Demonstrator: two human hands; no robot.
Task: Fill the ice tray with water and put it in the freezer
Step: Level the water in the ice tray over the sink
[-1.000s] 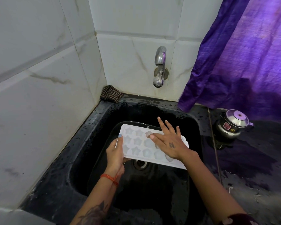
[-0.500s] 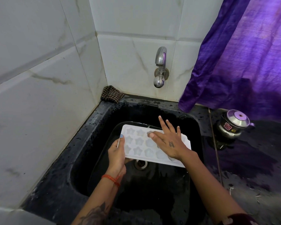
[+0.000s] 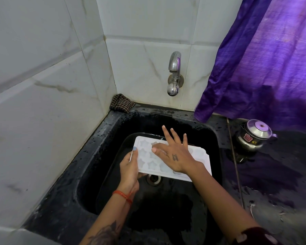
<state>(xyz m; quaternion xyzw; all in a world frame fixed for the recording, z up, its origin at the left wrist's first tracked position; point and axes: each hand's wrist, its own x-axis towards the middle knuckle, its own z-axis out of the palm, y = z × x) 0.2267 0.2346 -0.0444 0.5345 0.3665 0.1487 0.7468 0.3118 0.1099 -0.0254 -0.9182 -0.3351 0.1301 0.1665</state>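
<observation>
A white ice tray with star-shaped cells is held over the black sink, above the drain. My left hand grips the tray's left edge, thumb on top. My right hand lies flat over the tray's middle with fingers spread and straight. A chrome tap sticks out of the tiled wall behind the sink; no water runs from it. The freezer is out of view.
A checked cloth sits in the back left corner of the sink rim. A steel lidded pot stands on the wet black counter to the right. A purple curtain hangs at the right. White tiled walls enclose the left and back.
Both hands and the tray have barely shifted; my right hand's fingers have spread slightly over the tray.
</observation>
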